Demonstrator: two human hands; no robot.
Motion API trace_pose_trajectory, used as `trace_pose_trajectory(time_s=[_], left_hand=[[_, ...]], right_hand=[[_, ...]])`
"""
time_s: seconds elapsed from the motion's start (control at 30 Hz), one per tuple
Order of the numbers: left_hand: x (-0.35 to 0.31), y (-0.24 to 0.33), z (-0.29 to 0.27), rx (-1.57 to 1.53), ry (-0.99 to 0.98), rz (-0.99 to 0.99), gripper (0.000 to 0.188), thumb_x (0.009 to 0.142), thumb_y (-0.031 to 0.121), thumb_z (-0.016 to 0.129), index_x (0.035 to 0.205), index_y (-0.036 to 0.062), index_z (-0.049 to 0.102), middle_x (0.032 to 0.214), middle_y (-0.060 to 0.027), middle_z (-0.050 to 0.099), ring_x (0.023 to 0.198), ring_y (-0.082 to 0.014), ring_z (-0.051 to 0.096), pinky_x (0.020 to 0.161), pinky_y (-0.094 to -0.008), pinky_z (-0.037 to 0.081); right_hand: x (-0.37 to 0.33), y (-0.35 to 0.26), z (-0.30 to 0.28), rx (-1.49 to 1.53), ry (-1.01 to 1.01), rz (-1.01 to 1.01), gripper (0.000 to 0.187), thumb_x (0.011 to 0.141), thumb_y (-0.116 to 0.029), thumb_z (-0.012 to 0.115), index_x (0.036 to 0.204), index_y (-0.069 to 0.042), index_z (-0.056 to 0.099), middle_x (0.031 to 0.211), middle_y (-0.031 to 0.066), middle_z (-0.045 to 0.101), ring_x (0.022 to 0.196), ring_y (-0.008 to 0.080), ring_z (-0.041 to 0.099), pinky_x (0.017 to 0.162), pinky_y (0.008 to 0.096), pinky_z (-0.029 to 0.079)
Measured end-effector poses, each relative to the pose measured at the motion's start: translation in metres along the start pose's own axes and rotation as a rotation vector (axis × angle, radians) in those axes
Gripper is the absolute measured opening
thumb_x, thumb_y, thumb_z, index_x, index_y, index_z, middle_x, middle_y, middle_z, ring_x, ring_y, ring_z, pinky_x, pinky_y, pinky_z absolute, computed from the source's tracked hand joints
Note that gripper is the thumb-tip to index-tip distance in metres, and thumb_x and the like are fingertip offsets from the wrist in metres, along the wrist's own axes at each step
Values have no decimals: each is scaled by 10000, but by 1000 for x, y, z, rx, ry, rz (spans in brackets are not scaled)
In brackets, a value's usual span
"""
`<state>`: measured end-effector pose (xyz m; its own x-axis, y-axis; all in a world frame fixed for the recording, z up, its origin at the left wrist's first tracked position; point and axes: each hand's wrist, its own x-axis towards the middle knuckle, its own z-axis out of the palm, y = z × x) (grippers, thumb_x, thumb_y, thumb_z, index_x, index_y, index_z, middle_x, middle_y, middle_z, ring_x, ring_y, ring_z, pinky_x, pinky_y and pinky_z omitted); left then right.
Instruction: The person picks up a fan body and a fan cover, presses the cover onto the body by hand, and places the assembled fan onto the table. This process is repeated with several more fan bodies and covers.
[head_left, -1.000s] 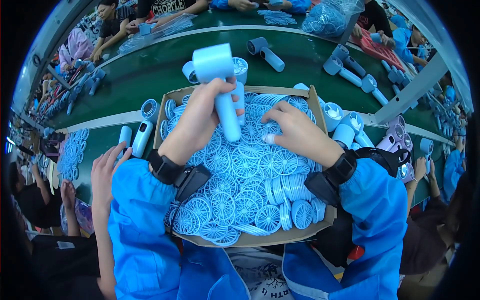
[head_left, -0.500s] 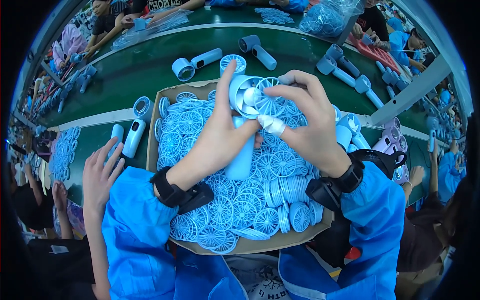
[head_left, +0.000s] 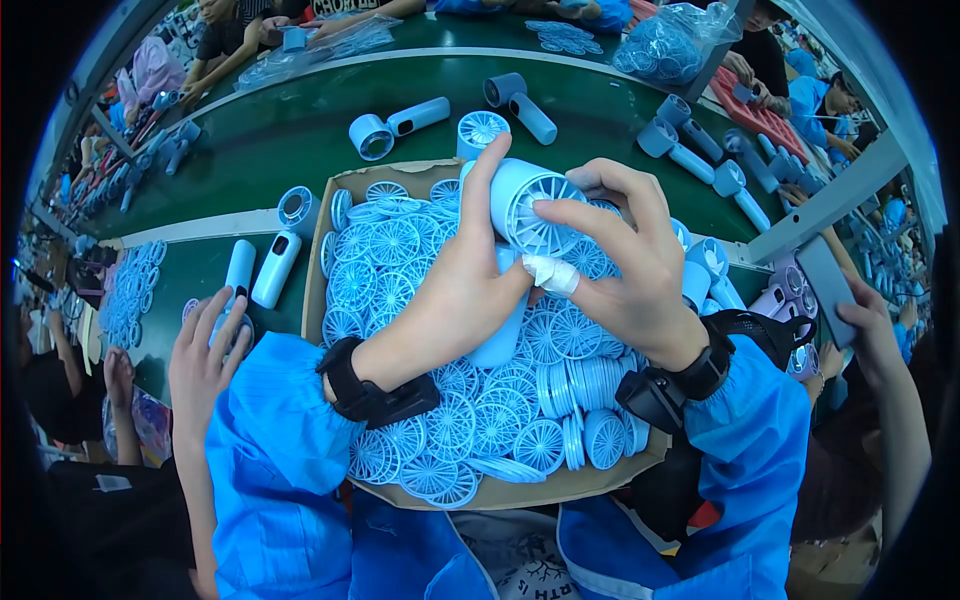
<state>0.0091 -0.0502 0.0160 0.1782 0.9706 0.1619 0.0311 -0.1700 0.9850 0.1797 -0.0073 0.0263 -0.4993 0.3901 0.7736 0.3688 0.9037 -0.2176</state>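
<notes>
The left grip [head_left: 455, 260] is a bare hand, and it is closed on a light blue fan [head_left: 506, 203]. One finger goes up along the side of the fan's round head. The handle points down toward the box. The right grip [head_left: 625, 260] is closed around a round cover [head_left: 543, 218] with thin spokes. The cover is at the front of the fan's head, touching it, but I cannot tell if it is all the way in. One fingertip is on the spokes. The right thumb has a white wrap [head_left: 552, 275] on it.

The fan is up over the cardboard box [head_left: 316, 262], by the box's far edge and right of its middle. The box is full of blue covers [head_left: 390, 245]. Many lie flat in a messy heap. Near the box's right edge, some stand in a row [head_left: 580, 385].

The desk [head_left: 280, 140] is green. Just past the box's far edge, a standing fan [head_left: 482, 130] is on it. A lying fan [head_left: 419, 116] is a bit to the left. By the box's left edge there is a blue handle [head_left: 277, 270]. By its right edge are more blue fans [head_left: 708, 256], with purple fans [head_left: 790, 285] next to them. Another person's hand [head_left: 205, 345] is near the desk's left side. At the right, another person's hand [head_left: 868, 318] holds a flat gray thing [head_left: 825, 288].
</notes>
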Motion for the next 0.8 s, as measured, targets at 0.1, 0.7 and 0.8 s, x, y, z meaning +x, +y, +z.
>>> trace_pose_trajectory(time_s=[0.1, 0.7, 0.8], left_hand=[[0, 0, -1, 10, -2, -4, 893, 826, -125, 512, 1506, 204, 35, 1368, -172, 357, 1124, -246, 539, 807, -324, 557], [-1, -5, 6, 77, 32, 37, 815, 860, -112, 469, 1477, 145, 3, 1068, -207, 568, 790, -252, 659, 674, -356, 551], [-3, 0, 9, -54, 4, 1, 798, 862, -111, 471, 1472, 162, 36, 1096, -196, 541, 781, -238, 652, 665, -348, 553]], right_hand=[[0, 0, 0, -24, 2, -17, 462, 615, -173, 849, 1043, -94, 691, 1128, 136, 538, 1018, 275, 563, 789, 351, 537], [2, -6, 2, -41, 7, 53, 471, 608, -172, 843, 1052, -107, 701, 1137, 124, 544, 1000, 277, 568, 792, 362, 515], [-2, -5, 2, -44, 11, 70, 470, 619, -191, 832, 1069, -135, 706, 1153, 112, 544, 1028, 282, 546, 823, 380, 486]])
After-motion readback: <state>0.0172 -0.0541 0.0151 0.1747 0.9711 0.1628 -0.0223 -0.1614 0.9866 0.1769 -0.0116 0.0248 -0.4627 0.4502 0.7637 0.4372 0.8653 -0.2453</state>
